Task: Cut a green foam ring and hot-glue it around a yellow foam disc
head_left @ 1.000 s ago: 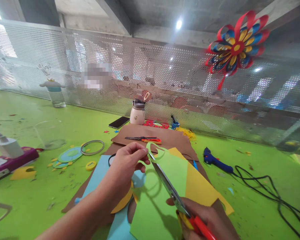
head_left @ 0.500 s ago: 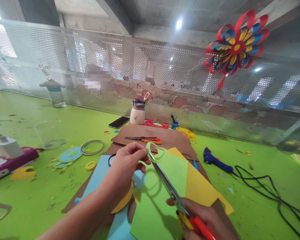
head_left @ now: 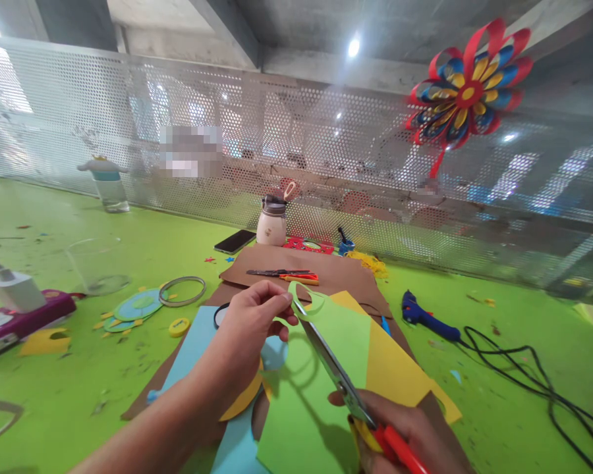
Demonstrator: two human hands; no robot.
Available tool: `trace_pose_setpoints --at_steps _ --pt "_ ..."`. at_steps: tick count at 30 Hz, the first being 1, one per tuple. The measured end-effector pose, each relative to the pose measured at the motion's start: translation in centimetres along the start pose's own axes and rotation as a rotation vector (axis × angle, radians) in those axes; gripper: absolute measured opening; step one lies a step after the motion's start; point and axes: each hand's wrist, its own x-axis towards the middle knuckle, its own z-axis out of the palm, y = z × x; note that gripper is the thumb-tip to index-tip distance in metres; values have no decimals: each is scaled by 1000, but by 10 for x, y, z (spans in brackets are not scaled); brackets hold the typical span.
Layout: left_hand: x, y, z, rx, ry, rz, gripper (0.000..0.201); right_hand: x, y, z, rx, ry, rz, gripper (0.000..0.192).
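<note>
A power strip (head_left: 34,322) sits at far left, then a paper disc (head_left: 138,305) with a metal ring (head_left: 182,279) at its edge. The left hand (head_left: 259,313) pinches a curved strip of the green paper (head_left: 346,329), which overlaps a yellow sheet (head_left: 395,372) in the middle. Scissors (head_left: 343,382), tips near the left thumb, are gripped in the right hand (head_left: 405,421); a glue gun (head_left: 432,319) lies farther right.

We log one head-worn view: we look out from the wearer's own eye line, forward and down over the green table (head_left: 153,237). Nearest the lens sit the hands, left hand (head_left: 259,313) in from 7 o'clock, right hand (head_left: 405,416) in from 5. Well past them we face the perforated panel (head_left: 326,151), 10 round to 3 o'clock, with ceiling (head_left: 306,26) at 12.
</note>
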Motion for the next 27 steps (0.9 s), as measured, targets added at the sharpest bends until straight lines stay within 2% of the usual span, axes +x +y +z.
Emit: trace_pose_setpoints --at_steps 9,16,27 --pt "-1 -3 -2 12 -3 -30 14 0 -5 -1 157 -68 74 44" --pt "-1 -2 0 9 -24 8 14 -4 -18 -4 90 -57 90 47" --pt "0 -3 0 -22 -22 18 15 -4 -21 -11 -23 -63 79 42"
